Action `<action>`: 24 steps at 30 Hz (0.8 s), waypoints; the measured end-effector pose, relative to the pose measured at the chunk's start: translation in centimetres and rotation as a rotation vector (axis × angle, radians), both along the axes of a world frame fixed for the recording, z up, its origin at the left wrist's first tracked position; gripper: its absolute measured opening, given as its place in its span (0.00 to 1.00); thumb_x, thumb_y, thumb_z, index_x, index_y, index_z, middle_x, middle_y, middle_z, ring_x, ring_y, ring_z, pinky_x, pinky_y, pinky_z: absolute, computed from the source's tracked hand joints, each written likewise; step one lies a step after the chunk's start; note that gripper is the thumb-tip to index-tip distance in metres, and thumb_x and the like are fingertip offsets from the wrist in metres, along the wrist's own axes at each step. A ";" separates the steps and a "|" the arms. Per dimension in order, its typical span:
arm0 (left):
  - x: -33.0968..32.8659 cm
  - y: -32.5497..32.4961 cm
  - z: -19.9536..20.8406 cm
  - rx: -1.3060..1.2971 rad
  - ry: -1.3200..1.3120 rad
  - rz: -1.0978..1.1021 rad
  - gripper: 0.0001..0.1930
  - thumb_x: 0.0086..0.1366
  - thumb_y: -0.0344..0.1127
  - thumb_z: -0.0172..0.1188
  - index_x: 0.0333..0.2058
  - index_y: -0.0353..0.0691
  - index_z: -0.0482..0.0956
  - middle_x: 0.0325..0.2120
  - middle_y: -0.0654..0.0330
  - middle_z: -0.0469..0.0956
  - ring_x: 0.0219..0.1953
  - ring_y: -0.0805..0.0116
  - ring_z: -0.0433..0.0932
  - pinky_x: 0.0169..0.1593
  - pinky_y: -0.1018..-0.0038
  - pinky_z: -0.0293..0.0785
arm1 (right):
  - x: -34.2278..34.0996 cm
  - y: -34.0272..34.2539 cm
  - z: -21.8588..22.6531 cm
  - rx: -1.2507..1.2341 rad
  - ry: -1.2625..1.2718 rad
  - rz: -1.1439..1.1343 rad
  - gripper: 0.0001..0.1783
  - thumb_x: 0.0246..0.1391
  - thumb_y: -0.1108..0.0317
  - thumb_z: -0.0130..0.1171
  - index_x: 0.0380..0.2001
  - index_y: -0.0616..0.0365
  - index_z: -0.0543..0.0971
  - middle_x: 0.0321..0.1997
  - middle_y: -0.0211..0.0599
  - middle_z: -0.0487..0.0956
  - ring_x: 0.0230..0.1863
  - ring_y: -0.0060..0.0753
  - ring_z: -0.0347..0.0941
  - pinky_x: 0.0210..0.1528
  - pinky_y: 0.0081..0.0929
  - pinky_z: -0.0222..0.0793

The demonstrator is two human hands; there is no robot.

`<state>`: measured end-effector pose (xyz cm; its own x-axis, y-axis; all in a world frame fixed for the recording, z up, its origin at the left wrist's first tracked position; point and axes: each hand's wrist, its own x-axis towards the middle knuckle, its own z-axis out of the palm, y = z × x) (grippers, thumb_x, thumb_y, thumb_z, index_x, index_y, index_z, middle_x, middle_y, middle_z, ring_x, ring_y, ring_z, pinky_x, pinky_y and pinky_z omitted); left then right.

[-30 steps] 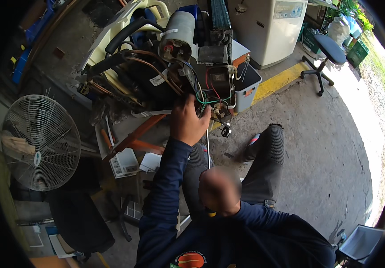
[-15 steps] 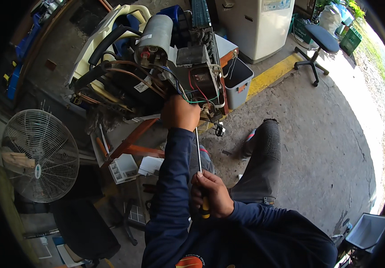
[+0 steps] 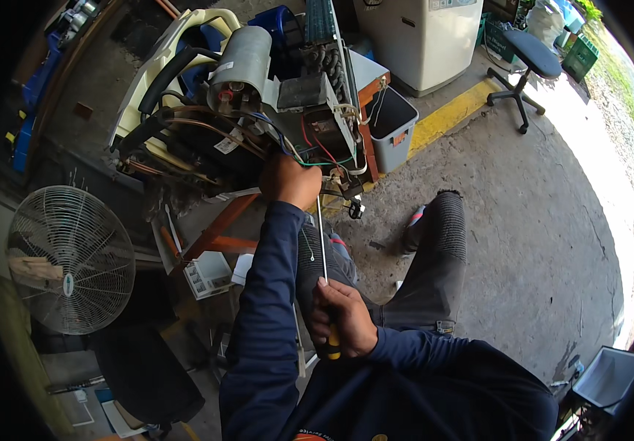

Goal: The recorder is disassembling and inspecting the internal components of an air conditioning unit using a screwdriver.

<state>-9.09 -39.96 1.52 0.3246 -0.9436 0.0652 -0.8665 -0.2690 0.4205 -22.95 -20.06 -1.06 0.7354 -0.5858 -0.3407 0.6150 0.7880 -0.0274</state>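
A stripped air-conditioner unit [image 3: 287, 95], with a metal cylinder [image 3: 240, 62], copper pipes and coloured wires, sits on an orange-brown stand. My left hand [image 3: 291, 182] reaches to its near side, just below the wires [image 3: 324, 151]. Its fingers are hidden, so whether they grip anything does not show. Closer to my body, my right hand [image 3: 348, 316] is wrapped round the yellow-and-black handle of a long screwdriver [image 3: 322, 242]. The shaft points up and away, its far end close beside my left hand. A thin wire with a ring end [image 3: 312, 257] dangles left of the shaft.
A grey bin [image 3: 394, 136] stands right of the unit, with a white appliance [image 3: 420, 44] behind. A round fan [image 3: 70, 261] and a black chair [image 3: 144, 375] are at left. A blue stool [image 3: 531, 55] stands far right. My knees flank the work.
The whole view has shifted a little. The thin wire with the ring end now shows beside the screwdriver. Both hands keep nearly the same pose, the right still round the handle.
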 end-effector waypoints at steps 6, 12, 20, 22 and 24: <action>0.3 -0.5 -0.7 -0.061 -0.029 -0.008 0.14 0.52 0.36 0.60 0.36 0.36 0.85 0.32 0.45 0.86 0.31 0.38 0.82 0.36 0.52 0.79 | 0.1 -0.1 0.5 0.033 0.011 0.012 0.17 0.74 0.54 0.50 0.30 0.47 0.67 0.19 0.26 0.60 0.16 0.21 0.53 0.18 0.22 0.51; 0.3 -0.4 -0.7 -0.072 -0.019 -0.037 0.14 0.51 0.34 0.59 0.37 0.37 0.84 0.32 0.46 0.86 0.31 0.38 0.82 0.36 0.52 0.79 | 0.1 -0.3 0.6 0.038 -0.031 0.028 0.17 0.74 0.55 0.52 0.30 0.48 0.68 0.18 0.24 0.60 0.15 0.20 0.52 0.17 0.21 0.51; 0.0 -0.3 -0.1 -0.011 -0.035 -0.027 0.14 0.51 0.34 0.59 0.36 0.37 0.84 0.32 0.46 0.86 0.31 0.37 0.82 0.36 0.51 0.79 | 0.5 -0.2 -0.1 0.052 -0.145 0.029 0.17 0.73 0.57 0.53 0.29 0.49 0.68 0.17 0.23 0.59 0.14 0.19 0.53 0.16 0.20 0.52; 0.0 -0.2 0.0 -0.018 -0.041 -0.025 0.14 0.51 0.33 0.58 0.36 0.37 0.84 0.32 0.46 0.86 0.31 0.37 0.82 0.36 0.52 0.79 | 0.7 -0.1 -0.4 0.051 -0.209 0.021 0.17 0.73 0.57 0.53 0.28 0.49 0.68 0.17 0.23 0.59 0.14 0.19 0.53 0.16 0.21 0.52; 0.0 0.0 0.0 -0.027 -0.047 -0.024 0.14 0.51 0.33 0.58 0.36 0.37 0.84 0.32 0.46 0.86 0.30 0.37 0.82 0.36 0.52 0.79 | 0.8 0.1 -0.6 0.048 -0.273 0.013 0.17 0.73 0.58 0.53 0.28 0.49 0.68 0.17 0.23 0.59 0.15 0.19 0.54 0.16 0.21 0.52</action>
